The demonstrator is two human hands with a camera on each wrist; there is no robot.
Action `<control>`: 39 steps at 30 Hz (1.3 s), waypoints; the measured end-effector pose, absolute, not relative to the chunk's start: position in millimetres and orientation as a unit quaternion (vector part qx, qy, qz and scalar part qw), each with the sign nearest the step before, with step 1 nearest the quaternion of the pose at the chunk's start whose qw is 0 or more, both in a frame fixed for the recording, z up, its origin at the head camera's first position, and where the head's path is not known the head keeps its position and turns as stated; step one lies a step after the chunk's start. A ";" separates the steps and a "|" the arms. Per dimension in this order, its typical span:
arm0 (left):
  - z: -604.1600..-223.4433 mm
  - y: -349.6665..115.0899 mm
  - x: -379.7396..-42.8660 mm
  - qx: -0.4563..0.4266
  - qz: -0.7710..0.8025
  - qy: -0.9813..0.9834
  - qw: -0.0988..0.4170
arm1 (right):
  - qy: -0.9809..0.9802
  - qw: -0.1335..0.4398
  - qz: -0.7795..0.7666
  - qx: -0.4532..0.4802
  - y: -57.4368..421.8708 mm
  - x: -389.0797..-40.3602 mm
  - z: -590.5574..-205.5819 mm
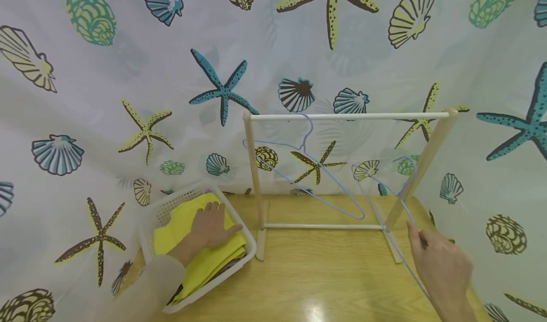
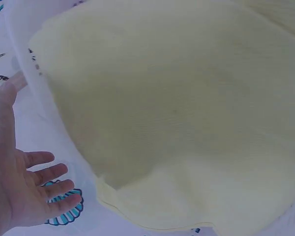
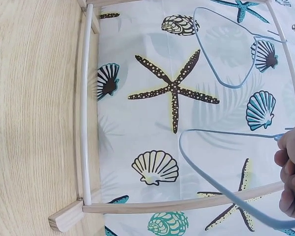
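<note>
My left hand (image 1: 211, 224) is spread palm down over folded yellow cloth (image 1: 177, 224) in a white plastic basket (image 1: 213, 283). Whether the fingers press on the cloth or hover just above it, I cannot tell. In the left wrist view, the fingers and thumb are apart and grasp nothing. My right hand (image 1: 442, 260) grips a thin light-blue clothes hanger (image 3: 236, 200) by one arm, its hook up, beside the right post of a small rack. A second blue hanger (image 1: 311, 125) hangs bare from the rack's top rail (image 1: 367, 116).
The wood-and-white rack stands on a light wooden table (image 1: 307, 269), with a low white crossbar (image 1: 325, 226) near the tabletop. Darker fabric (image 1: 224, 268) shows beneath the yellow cloth. A shell-and-starfish curtain (image 1: 265, 51) encloses the back and sides.
</note>
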State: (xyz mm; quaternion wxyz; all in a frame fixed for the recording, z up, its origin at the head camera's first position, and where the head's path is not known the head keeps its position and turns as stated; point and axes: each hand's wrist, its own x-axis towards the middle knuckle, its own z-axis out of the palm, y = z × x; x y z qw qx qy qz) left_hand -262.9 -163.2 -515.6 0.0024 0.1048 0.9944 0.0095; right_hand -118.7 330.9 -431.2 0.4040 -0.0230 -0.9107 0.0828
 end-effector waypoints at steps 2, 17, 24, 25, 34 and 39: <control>-507.8 -156.0 -263.4 0.112 0.006 0.993 -0.047 | -0.909 0.409 0.080 -0.020 330.7 -119.0 -430.1; -443.5 -108.3 -286.6 0.157 0.039 0.953 -0.258 | -0.904 0.421 0.073 -0.012 331.2 -126.6 -425.6; -449.6 -90.8 -296.7 0.166 0.023 0.914 -0.371 | -0.904 0.425 0.057 -0.004 330.5 -127.5 -424.2; -451.0 -89.0 -298.1 0.165 0.019 0.908 -0.385 | -0.903 0.425 0.057 -0.005 330.3 -127.9 -423.9; -462.2 -80.7 -304.3 0.146 -0.005 0.916 -0.373 | -0.898 0.436 0.064 0.002 326.4 -130.9 -422.5; -467.4 -80.0 -307.8 0.145 -0.032 0.905 -0.398 | -0.896 0.440 0.069 0.003 326.7 -132.6 -420.6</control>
